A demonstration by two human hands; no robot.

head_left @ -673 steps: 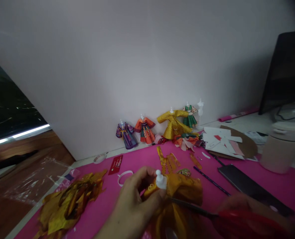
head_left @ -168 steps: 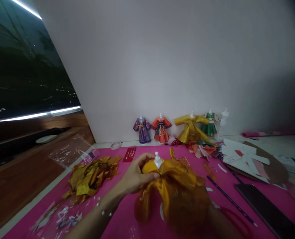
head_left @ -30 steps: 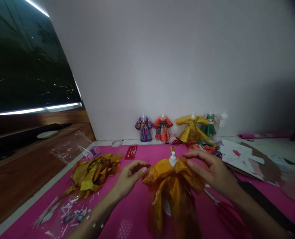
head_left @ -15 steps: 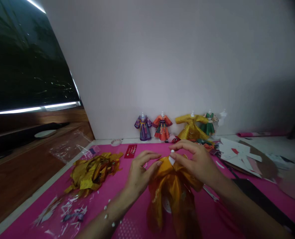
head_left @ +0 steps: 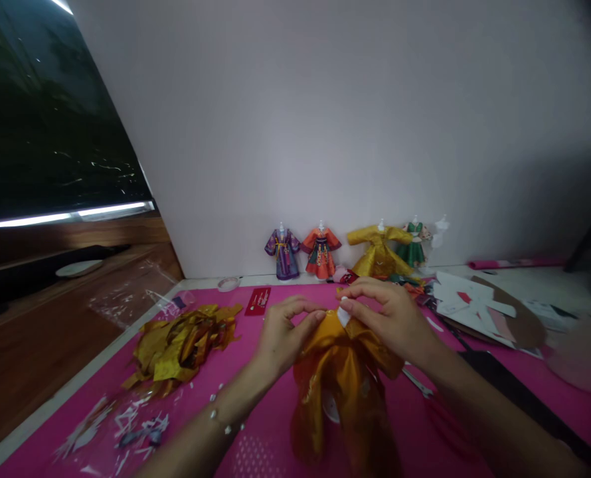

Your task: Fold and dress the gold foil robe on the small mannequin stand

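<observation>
A gold-orange satin doll dress [head_left: 352,372] hangs on a small white mannequin [head_left: 344,315], whose neck knob shows above the collar. My left hand [head_left: 281,335] is closed at the dress's left shoulder, thumb and forefinger pinching the cloth near the neckline. My right hand [head_left: 398,322] closes on the collar edge, its thumb beside the mannequin's neck and the fingers behind it. The exact fold in the right fingertips is hidden. Below the open skirt front, part of a pale round base shows.
Gold fabric scraps [head_left: 176,352] and a plastic bag with white bits [head_left: 136,425] lie left on the pink mat [head_left: 270,425]. Scissors [head_left: 420,385] lie right, near paper pieces [head_left: 475,302]. Dressed miniature mannequins [head_left: 320,251] stand along the wall; a red card [head_left: 258,301] lies before them.
My left thumb and forefinger have come together on the shoulder cloth. My right hand stays at the collar. The whole view has shifted slightly.
</observation>
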